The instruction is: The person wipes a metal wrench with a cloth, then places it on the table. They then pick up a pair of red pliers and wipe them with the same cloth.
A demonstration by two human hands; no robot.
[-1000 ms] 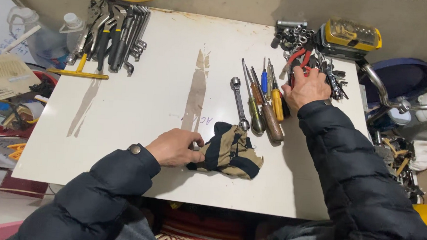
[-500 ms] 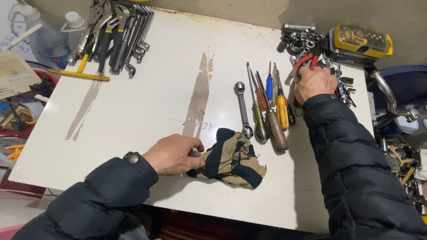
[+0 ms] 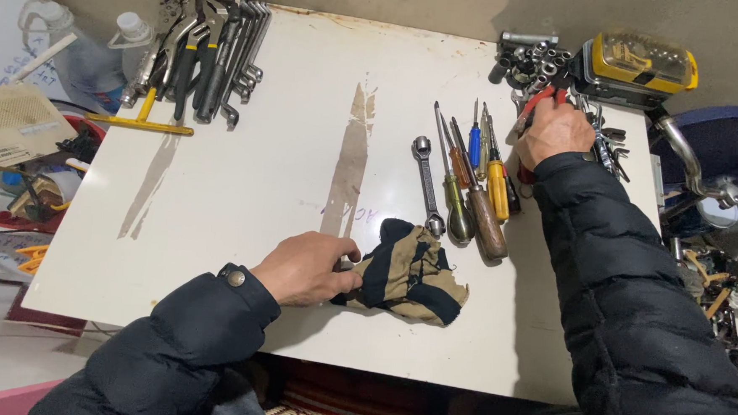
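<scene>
On the white table (image 3: 287, 161), my left hand (image 3: 305, 267) rests by the near edge, fingers closed on the corner of a tan and dark blue cloth (image 3: 410, 273). My right hand (image 3: 552, 129) is at the far right, closed around red-handled pliers (image 3: 536, 103) among a pile of sockets (image 3: 528, 56). Between the hands lies a row of screwdrivers (image 3: 480, 184) with yellow, blue, green and wooden handles, and a combination wrench (image 3: 428, 181) whose lower end touches the cloth.
Pliers, locking pliers and wrenches (image 3: 205, 47) lie grouped at the far left corner with a yellow T-handle tool (image 3: 142, 120). A yellow bit case (image 3: 641, 66) sits at the far right corner. Plastic bottles (image 3: 91, 50) and clutter stand left of the table; metal parts lie to the right.
My right hand has stayed at the pile of sockets and pliers, with the red handles in its grip. My left hand stays on the cloth. The camera view shifted slightly.
</scene>
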